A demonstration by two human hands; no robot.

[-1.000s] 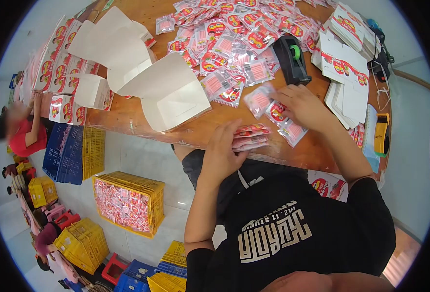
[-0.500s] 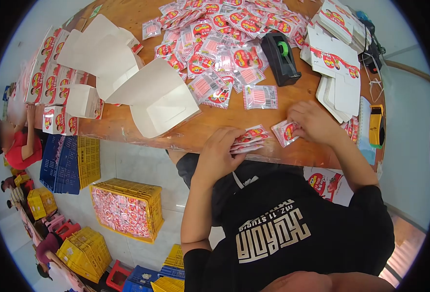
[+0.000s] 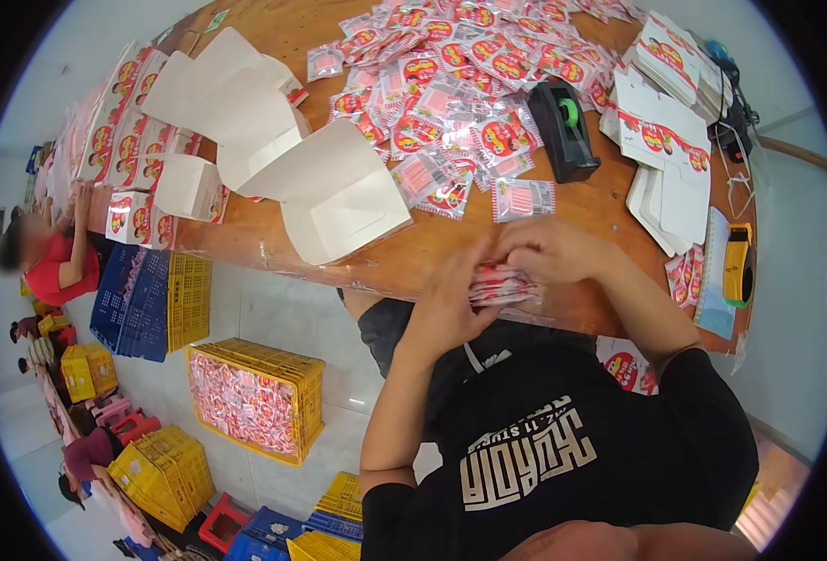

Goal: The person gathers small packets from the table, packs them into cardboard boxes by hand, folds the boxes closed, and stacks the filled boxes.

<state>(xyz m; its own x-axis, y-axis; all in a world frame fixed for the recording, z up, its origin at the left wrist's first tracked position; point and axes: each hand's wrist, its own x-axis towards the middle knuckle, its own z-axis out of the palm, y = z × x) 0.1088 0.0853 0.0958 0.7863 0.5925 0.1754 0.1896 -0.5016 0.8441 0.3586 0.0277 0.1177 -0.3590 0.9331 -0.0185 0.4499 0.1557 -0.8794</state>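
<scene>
My left hand (image 3: 448, 304) is wrapped round the left side of a small stack of red and white candy packets (image 3: 504, 286) at the table's near edge. Over the stack's upper right side, my right hand (image 3: 546, 251) has its fingers curled and meets the left fingertips. Whether the right fingers pinch a packet is hidden. A single packet (image 3: 523, 199) lies flat just beyond the hands, beside a big heap of similar packets (image 3: 451, 93). Left of the hands stands an open white box (image 3: 343, 210).
A black tape dispenser (image 3: 563, 131) stands right of the heap, near stacked flat cartons (image 3: 661, 131). Printed boxes (image 3: 137, 150) line the left. Beyond the table's near edge is a yellow crate (image 3: 306, 402) of packets. A co-worker in red (image 3: 63, 266) is at far left.
My right hand has moved left with a packet to the stack in my left hand. Earlier, it drew packets from beside the heap; one stayed on the table. The whole view has shifted slightly.
</scene>
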